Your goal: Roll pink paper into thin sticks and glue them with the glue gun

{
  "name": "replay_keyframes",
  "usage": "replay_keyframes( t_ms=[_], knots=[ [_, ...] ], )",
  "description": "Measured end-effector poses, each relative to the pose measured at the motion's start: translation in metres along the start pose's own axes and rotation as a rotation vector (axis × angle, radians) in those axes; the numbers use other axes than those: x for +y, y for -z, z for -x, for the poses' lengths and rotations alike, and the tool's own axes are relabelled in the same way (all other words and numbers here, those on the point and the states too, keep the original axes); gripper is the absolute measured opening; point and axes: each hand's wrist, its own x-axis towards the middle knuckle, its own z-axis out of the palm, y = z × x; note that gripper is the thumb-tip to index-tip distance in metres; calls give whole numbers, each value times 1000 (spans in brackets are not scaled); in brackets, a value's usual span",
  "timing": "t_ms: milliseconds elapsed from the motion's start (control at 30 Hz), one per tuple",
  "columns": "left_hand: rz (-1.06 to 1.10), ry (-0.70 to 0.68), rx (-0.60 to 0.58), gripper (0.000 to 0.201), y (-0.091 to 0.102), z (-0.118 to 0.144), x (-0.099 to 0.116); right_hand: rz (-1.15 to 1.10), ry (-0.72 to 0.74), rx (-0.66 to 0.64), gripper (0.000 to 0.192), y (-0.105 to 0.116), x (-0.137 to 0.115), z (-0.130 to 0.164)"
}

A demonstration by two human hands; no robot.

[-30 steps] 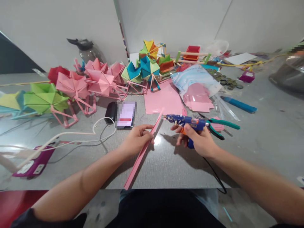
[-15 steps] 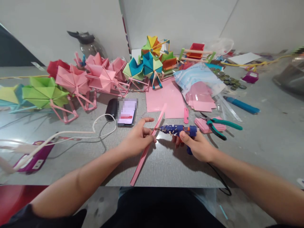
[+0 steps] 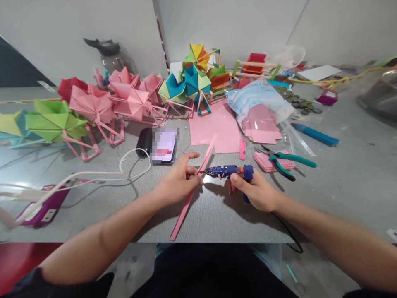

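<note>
Down at the table's (image 3: 347, 190) front edge, here's the near end of the pink strip (image 3: 185, 211), a long, narrow, straight-sided piece running slantwise up and away, deeper pink close in and paler at the far tip. A black cord (image 3: 288, 229) trails over that same edge to the right.

Up the strip we go, and the left hand (image 3: 176, 184) has it partway along: thumb and bent fingers pinching it, index finger stretched out free. From the other side comes the right hand (image 3: 257, 192), fingers wrapped round the glue gun (image 3: 228, 171), thumb against its side. The gun's dark blue, spotted with pale crusts, nozzle right at the strip beside the pinching fingertips; whether it touches, I can't tell.

Beyond, on the right, green-handled pliers (image 3: 281, 161) lie on a pink paper stack (image 3: 260, 160); on the left, there's a phone (image 3: 165, 145). The strip's far tip overlaps a pink sheet (image 3: 214, 124) in this view, with a plastic bag (image 3: 260, 99) next to it. Farther back, a colourful row of folded paper wheels (image 3: 96, 103)!
</note>
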Motion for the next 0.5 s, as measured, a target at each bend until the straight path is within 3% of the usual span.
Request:
replay_keyframes(
  t_ms=[500],
  knots=[
    [-49,-5,-12,69,0,1,1,-47,10,72,70,3,0,-5]
  ],
)
